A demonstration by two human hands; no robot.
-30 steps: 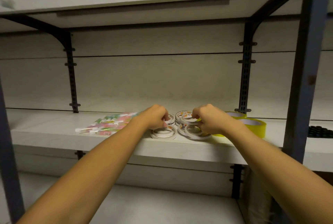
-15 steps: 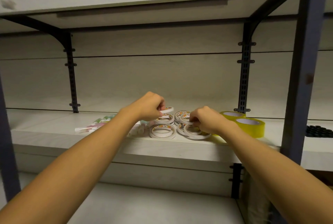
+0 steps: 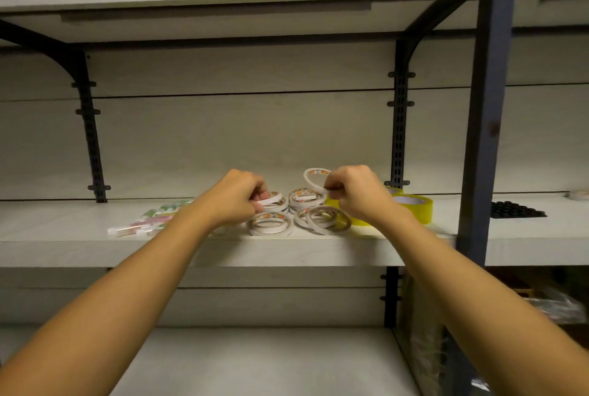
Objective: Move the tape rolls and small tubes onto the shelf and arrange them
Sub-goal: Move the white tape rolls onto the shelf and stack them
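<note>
While the right hand (image 3: 357, 193) pinched one thin white tape roll (image 3: 314, 179) by its rim, tilted on edge above the pile, the left hand (image 3: 237, 201) had its grip curled round another thin roll (image 3: 270, 198) low over the stack. Lifting each roll clear probably let the person restack them neatly. Beneath lay the other white rolls (image 3: 271, 224), flat and partly overlapping near the front of the shelf (image 3: 63, 236). Yellow tape rolls (image 3: 414, 207) sat just right of them, the small tubes (image 3: 143, 225) to the left.
</note>
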